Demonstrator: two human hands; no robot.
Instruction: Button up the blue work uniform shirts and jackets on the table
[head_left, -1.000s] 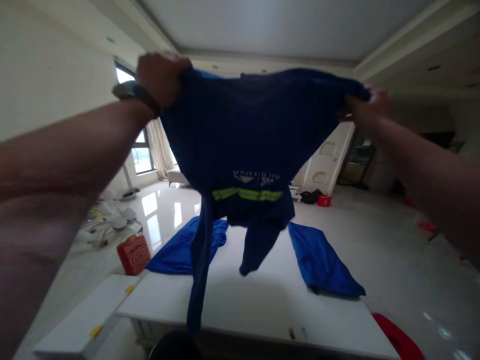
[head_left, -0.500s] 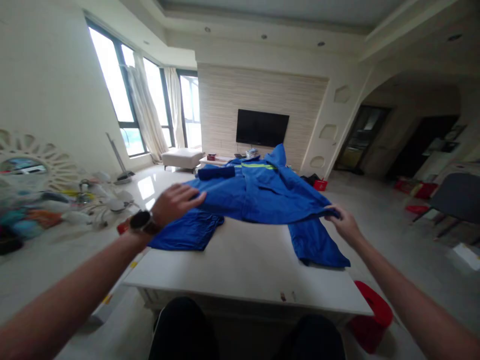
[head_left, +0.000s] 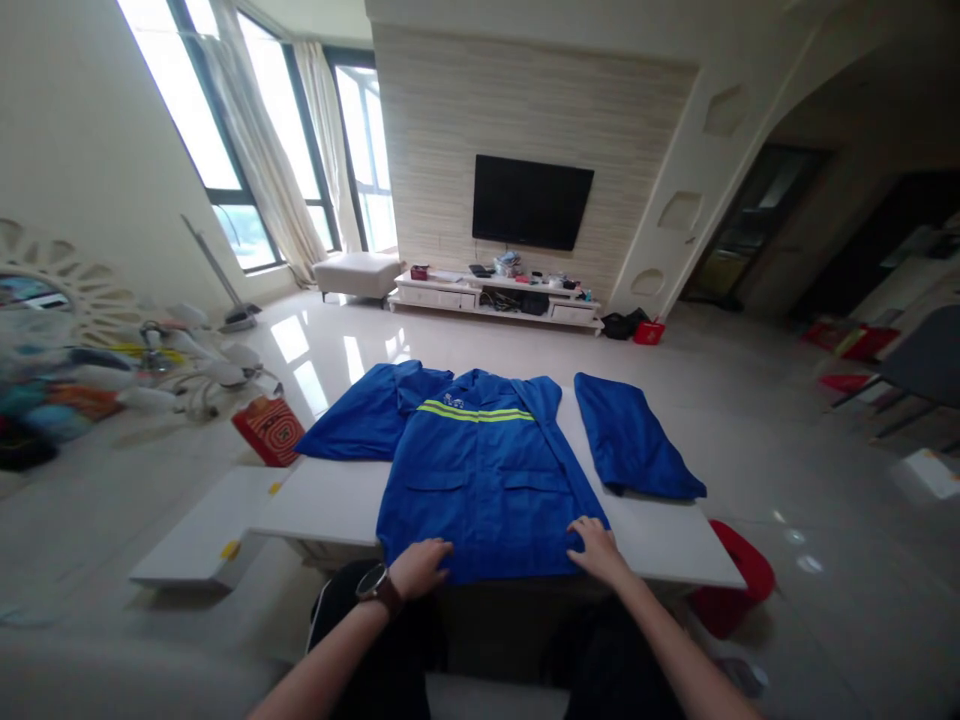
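A blue work jacket [head_left: 480,490] with yellow-green stripes across the chest lies spread front side up on the white table [head_left: 315,500], its hem toward me and hanging slightly over the near edge. My left hand [head_left: 421,568], with a watch on the wrist, grips the hem near its left corner. At the right corner my right hand [head_left: 598,550] has its fingers curled on the cloth. A folded blue garment [head_left: 360,415] lies left of the jacket, partly under its sleeve. Another folded blue garment [head_left: 634,435] rests on the table's right side.
A red stool [head_left: 731,580] stands by the table's right end. To the left are a low white bench-like piece [head_left: 199,535] and a red patterned bag [head_left: 270,430]. A TV stand [head_left: 439,295] is by the far wall. Assorted items clutter the left floor.
The jacket, held raised and bunched before, now lies flat on the table. Both hands have come down and toward me with its hem, closer together. The view has tilted downward.
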